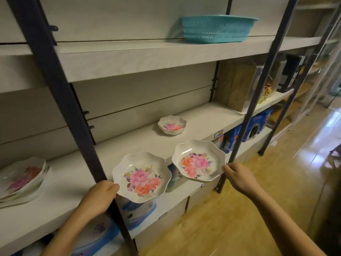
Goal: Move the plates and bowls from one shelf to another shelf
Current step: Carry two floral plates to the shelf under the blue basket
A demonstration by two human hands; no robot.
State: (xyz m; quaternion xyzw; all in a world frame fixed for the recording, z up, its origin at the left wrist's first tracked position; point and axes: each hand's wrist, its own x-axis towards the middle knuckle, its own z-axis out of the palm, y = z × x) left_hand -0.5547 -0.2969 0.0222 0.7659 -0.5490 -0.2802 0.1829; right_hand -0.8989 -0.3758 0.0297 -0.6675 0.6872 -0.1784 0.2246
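The left grip (99, 195) grasps the left plate (142, 177) by its rim, and the right grip (238, 177) grasps the right plate (198, 160), both held before the middle shelf (129, 150). A dark post (73, 117) stands between them and the plate stack (22, 179). Stacked bowls (172, 125) sit farther back, with a teal basket (217, 28) above. The shelf-edge label (218, 134) is unreadable.

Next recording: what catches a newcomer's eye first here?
Two flower-printed plates held side by side before the middle shelf: the left hand grips the left plate, the right hand pinches the right plate. Matching bowls sit stacked behind on that shelf, more dishes pile at far left, and a turquoise basket stands on the shelf above.
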